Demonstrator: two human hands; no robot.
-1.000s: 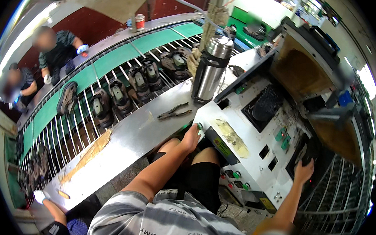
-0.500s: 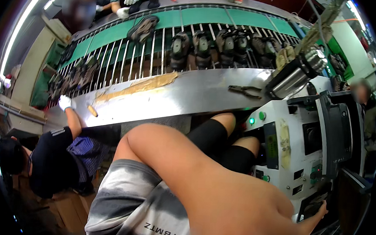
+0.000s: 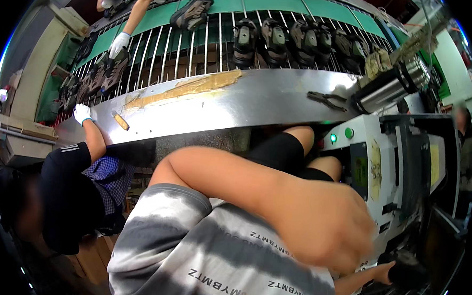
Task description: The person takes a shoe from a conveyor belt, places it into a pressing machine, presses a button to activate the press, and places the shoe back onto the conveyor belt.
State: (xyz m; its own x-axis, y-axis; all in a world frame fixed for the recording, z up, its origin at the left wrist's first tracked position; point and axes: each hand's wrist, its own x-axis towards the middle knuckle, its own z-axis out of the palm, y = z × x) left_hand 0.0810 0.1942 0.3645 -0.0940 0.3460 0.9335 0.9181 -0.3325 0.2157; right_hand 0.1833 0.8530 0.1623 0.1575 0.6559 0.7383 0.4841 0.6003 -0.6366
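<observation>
The right hand is closed on a dark, blurred shoe, low at the right near the white machine; the left hand hangs before the striped shirt, fingers hidden, its grip impossible to tell; beyond, pliers lie on the metal counter beside a steel flask.

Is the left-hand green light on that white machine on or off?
On: the green light glows brightly, almost white at its middle.
</observation>
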